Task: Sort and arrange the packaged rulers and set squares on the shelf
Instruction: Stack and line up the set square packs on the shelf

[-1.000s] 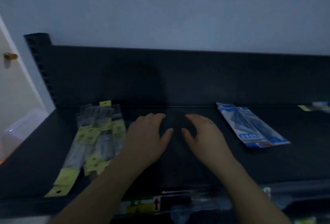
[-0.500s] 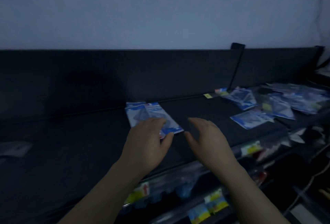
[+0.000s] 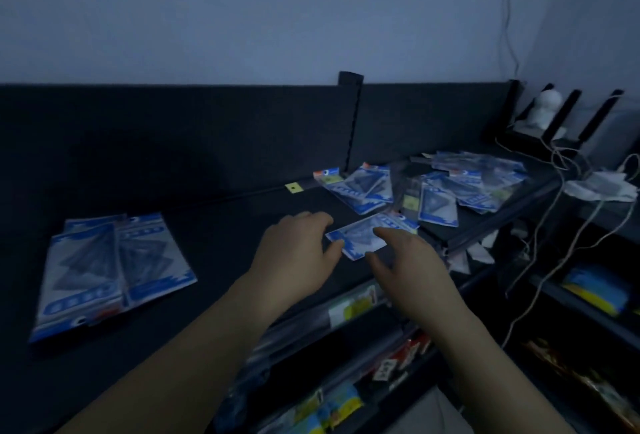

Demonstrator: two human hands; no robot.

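Note:
On the dark shelf [image 3: 221, 226], one blue-and-clear set square package [image 3: 360, 238] lies flat between my hands. My left hand [image 3: 298, 253] hovers at its left edge, fingers relaxed, thumb next to the package. My right hand [image 3: 405, 260] reaches over its right side with the forefinger above it; whether it touches I cannot tell. Two similar packages [image 3: 114, 271] lie side by side at the left. A loose pile of set square packages [image 3: 450, 191] covers the shelf's right end, with a yellow-tagged ruler package [image 3: 410, 200] among them.
A black upright post [image 3: 349, 122] splits the back panel. A yellow tag [image 3: 293, 188] lies by the back edge. White cables [image 3: 568, 212] hang at the right near crumpled white cloth [image 3: 602, 188]. Lower shelves [image 3: 346, 309] hold coloured goods.
The view has swung right along the shelf. Both hands have moved away from the two left packages and now frame a single package near the right pile.

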